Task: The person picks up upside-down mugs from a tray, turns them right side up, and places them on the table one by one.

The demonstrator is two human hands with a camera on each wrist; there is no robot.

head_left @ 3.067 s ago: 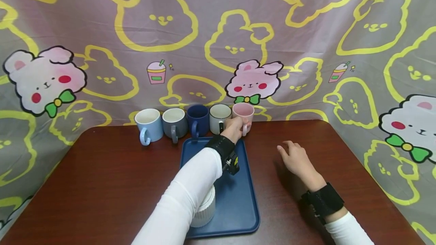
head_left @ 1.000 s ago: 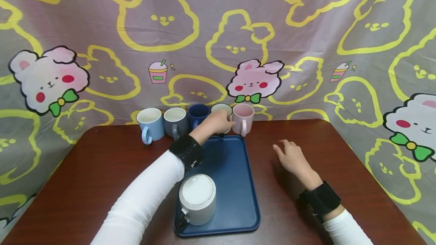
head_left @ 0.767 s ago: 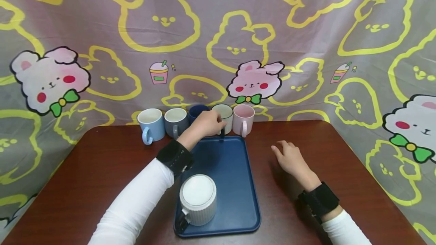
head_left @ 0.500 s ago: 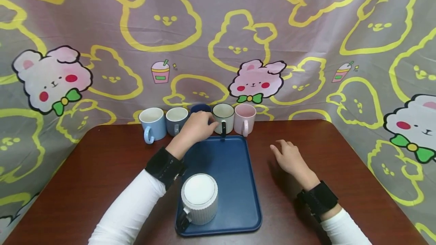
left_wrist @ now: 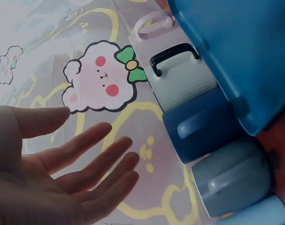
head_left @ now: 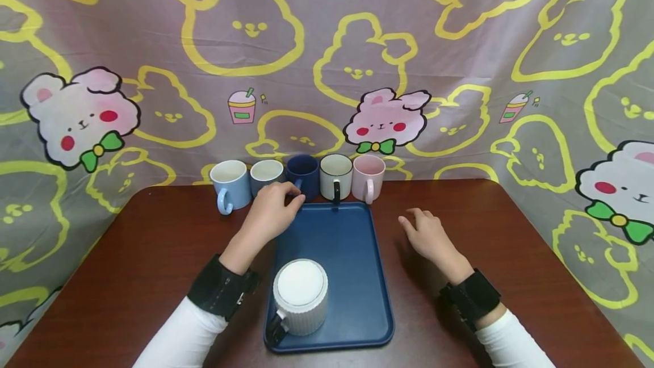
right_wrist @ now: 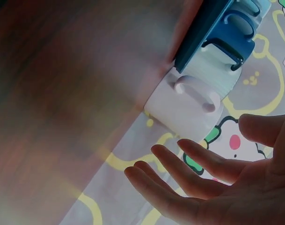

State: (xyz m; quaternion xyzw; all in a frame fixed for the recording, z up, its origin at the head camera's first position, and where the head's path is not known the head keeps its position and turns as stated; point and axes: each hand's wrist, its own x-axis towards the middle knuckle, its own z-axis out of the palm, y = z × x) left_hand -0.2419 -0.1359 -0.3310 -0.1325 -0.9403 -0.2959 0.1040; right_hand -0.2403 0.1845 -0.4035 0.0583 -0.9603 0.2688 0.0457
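Observation:
My left hand hovers near the tray's far left corner with relaxed fingers and nothing in them, partly covering the grey mug. Beside it in the back row stand a light blue mug, a navy mug, a white mug with a black rim and handle, and a pink mug, all upright. The left wrist view shows the spread fingers apart from the mugs. To the right of the tray, my right hand is held over the table, fingers loosely bent and holding nothing.
A blue tray lies in the middle of the brown table. On its near left part a ribbed white mug stands upside down, black handle toward the front left. A patterned cloth hangs right behind the mug row.
My left hand has drawn back from the pink mug's handle, passing leftward and nearer along the row to the grey mug. The right hand has shifted slightly left. The mugs keep their places.

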